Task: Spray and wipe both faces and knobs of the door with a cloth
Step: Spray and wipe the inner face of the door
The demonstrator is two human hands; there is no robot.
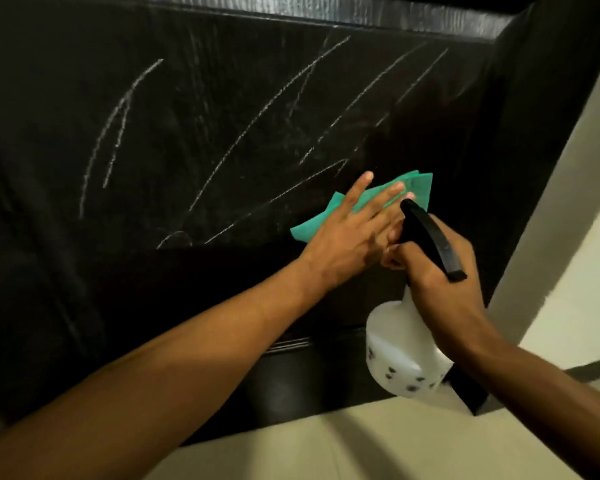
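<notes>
A dark door face fills most of the head view, marked with several white chalk-like streaks. My left hand presses a folded green cloth flat against the door with straight fingers, near the door's right part. My right hand grips the neck of a white spray bottle with a black trigger head, held just right of and below the cloth. No knob shows.
The door's right edge meets a pale wall on the right. A pale tiled floor lies below the door's bottom edge. A dark skirting strip runs along the wall's base.
</notes>
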